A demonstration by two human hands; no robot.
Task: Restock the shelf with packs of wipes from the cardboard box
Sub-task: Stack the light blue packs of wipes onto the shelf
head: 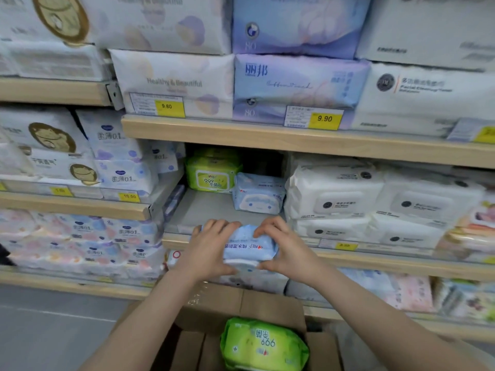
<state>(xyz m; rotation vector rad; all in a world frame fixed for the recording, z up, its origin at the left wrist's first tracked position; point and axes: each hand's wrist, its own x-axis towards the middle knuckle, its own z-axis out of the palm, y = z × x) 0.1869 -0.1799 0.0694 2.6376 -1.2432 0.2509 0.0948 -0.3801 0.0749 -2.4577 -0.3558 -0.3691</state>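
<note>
At shelf (214, 210) edge: held blue pack (249, 247).

Grey shelf (203, 210) carries green pack (210, 174), blue pack (258, 194), white packs (334, 194).

Glossy plastic wipes pack (250, 249) (matt cardboard box (270, 303)).

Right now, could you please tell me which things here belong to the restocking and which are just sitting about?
Job: blue pack held by left hand and right hand; green pack in box; shelf gap.

Sitting about: white packs; price tags; tissue packs.
</note>
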